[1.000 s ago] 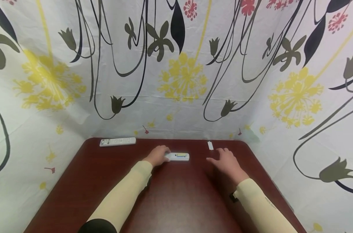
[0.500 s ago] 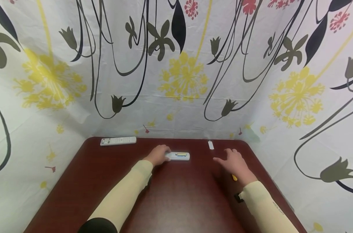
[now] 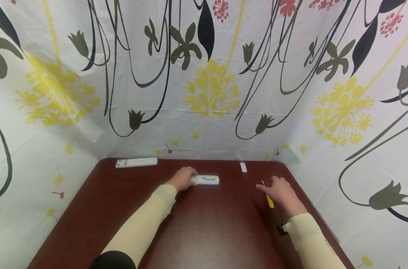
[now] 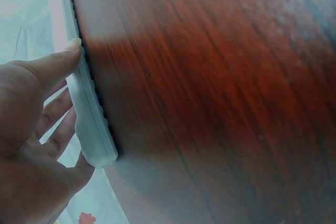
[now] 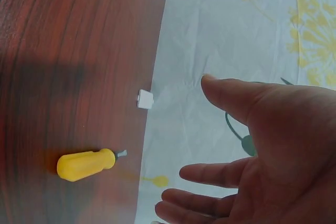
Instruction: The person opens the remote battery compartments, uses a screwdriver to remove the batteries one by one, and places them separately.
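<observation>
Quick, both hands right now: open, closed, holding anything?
Left hand: grips the white remote lying on the table.
Right hand: open, holding nothing, beside the yellow screwdriver.

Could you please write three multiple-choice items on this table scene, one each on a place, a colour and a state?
1. Where does the second remote lie?
A. far left corner of the table
B. near right corner
C. under the right hand

2. What colour is the screwdriver handle?
A. blue
B. yellow
C. black

3. How is the right hand?
A. clenched round the screwdriver
B. open, fingers spread beside it
C. flat on the remote

Answers:
1 A, the head view shows it at the far left edge.
2 B, the right wrist view shows it yellow.
3 B, nothing is in its grip; the left hand holds the near remote.
</observation>
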The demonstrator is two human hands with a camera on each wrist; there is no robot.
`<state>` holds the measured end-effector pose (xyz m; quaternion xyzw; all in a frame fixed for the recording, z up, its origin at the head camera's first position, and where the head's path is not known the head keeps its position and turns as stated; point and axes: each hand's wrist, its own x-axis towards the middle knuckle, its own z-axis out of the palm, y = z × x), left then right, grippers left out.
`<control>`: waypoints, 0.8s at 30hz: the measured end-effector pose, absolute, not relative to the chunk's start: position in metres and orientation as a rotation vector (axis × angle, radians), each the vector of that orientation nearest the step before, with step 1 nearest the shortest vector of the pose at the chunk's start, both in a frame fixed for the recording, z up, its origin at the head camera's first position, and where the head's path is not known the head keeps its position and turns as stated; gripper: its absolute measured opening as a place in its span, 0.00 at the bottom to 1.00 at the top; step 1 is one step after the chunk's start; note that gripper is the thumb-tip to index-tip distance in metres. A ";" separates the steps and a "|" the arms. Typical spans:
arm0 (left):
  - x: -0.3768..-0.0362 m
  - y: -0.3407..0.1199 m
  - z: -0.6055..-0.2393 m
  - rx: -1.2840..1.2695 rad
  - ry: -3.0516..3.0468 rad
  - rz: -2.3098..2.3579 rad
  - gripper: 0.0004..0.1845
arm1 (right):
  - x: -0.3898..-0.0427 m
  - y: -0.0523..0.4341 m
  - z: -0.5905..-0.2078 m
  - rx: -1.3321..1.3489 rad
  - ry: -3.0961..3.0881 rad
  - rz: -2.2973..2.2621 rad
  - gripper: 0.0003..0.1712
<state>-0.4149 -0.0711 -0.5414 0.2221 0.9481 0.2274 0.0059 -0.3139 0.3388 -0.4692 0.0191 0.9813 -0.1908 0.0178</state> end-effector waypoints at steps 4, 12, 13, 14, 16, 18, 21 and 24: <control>-0.414 -0.071 -0.541 0.688 2.971 0.715 0.18 | -0.316 0.344 -0.471 0.079 3.033 -0.577 0.60; -0.414 -0.071 -0.541 0.690 2.975 0.716 0.18 | -0.319 0.351 -0.471 0.077 2.986 -0.597 0.60; -0.414 -0.071 -0.541 0.689 2.975 0.720 0.18 | -0.320 0.352 -0.471 0.078 2.981 -0.595 0.60; -0.414 -0.071 -0.541 0.689 2.975 0.721 0.18 | -0.320 0.353 -0.472 0.077 2.978 -0.592 0.60; -0.414 -0.071 -0.541 0.688 2.975 0.720 0.18 | -0.322 0.354 -0.472 0.081 2.964 -0.588 0.59; -0.414 -0.072 -0.540 0.687 2.977 0.717 0.18 | -0.322 0.355 -0.473 0.083 2.951 -0.585 0.58; -0.413 -0.071 -0.540 0.679 2.978 0.712 0.18 | -0.323 0.355 -0.474 0.092 2.940 -0.584 0.53; -0.413 -0.072 -0.540 0.676 2.978 0.722 0.18 | -0.324 0.354 -0.477 0.102 2.958 -0.580 0.45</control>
